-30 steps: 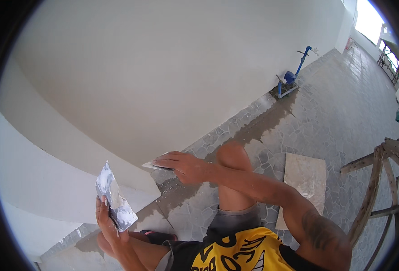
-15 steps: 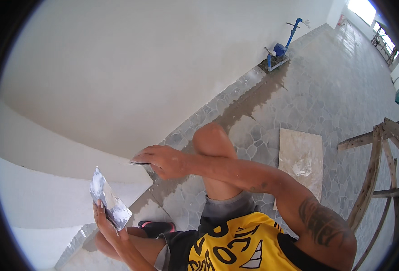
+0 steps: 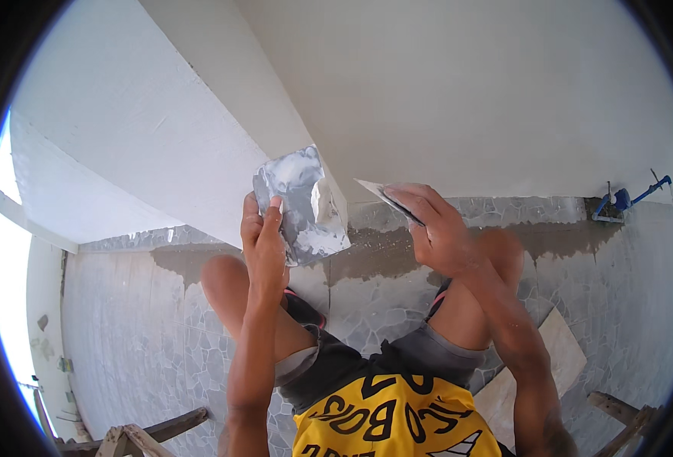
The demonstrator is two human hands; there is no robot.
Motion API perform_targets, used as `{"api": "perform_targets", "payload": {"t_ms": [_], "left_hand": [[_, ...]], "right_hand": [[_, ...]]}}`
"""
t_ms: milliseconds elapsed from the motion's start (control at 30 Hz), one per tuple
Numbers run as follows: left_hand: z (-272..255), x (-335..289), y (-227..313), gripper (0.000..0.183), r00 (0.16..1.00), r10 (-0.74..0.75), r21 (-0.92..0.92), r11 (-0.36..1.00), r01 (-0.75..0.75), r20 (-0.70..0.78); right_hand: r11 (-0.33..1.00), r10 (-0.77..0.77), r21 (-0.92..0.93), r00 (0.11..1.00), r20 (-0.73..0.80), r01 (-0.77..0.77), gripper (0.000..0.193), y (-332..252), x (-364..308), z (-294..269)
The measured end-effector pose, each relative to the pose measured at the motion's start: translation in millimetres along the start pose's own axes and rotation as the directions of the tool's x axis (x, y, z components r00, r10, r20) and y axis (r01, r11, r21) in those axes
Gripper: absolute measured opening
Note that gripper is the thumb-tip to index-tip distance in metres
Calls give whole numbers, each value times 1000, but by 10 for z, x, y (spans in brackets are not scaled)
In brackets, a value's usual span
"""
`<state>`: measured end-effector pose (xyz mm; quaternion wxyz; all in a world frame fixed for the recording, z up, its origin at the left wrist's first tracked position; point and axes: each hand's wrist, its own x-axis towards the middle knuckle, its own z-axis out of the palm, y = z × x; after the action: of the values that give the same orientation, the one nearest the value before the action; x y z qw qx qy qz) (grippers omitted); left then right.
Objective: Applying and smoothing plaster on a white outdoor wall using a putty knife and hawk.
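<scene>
The putty-smeared plate (image 3: 300,209) is gripped at its left edge by the left hand (image 3: 262,232), forearm held nearly upright. To its right, apart from it, the scraper (image 3: 380,195) is clasped by the right hand (image 3: 441,234), forearm slanted up and leftward; whether the wall (image 3: 496,99) is touched cannot be told.

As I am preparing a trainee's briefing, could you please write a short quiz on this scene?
1. True or false: the left hand holds a plate smeared with white paste.
2. Which colour is the pipe near the wall: A red, B blue, C green?
3. Does the blade in the right hand touch the plate?

Key: 1. True; 2. B; 3. No, a gap shows between them.
</scene>
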<state>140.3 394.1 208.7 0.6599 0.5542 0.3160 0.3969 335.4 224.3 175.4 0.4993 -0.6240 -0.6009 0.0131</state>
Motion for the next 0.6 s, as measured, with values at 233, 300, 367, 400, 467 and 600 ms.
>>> {"api": "perform_targets", "payload": {"t_ms": [233, 300, 367, 400, 467, 600], "left_hand": [[84, -79, 73, 16, 981, 183, 6, 983, -183, -65], [87, -122, 160, 16, 986, 163, 25, 986, -162, -46], [117, -120, 139, 17, 992, 125, 37, 992, -125, -11], [101, -87, 105, 25, 991, 105, 104, 990, -96, -80], [192, -25, 7, 43, 986, 94, 112, 991, -79, -138], [196, 36, 159, 52, 975, 85, 164, 985, -51, -208]], "right_hand": [[936, -330, -132, 944, -2, 326, 53, -295, 230, 46], [931, -339, -145, 941, -11, 334, 51, -369, 258, 55], [907, -375, -210, 927, -5, 366, 48, -377, 251, -1], [912, -357, -220, 934, -9, 346, 48, -367, 254, -27], [913, -350, -249, 934, -69, 323, 49, -297, 163, -189], [882, -355, -430, 870, -341, 191, 42, -240, -75, -878]]}}
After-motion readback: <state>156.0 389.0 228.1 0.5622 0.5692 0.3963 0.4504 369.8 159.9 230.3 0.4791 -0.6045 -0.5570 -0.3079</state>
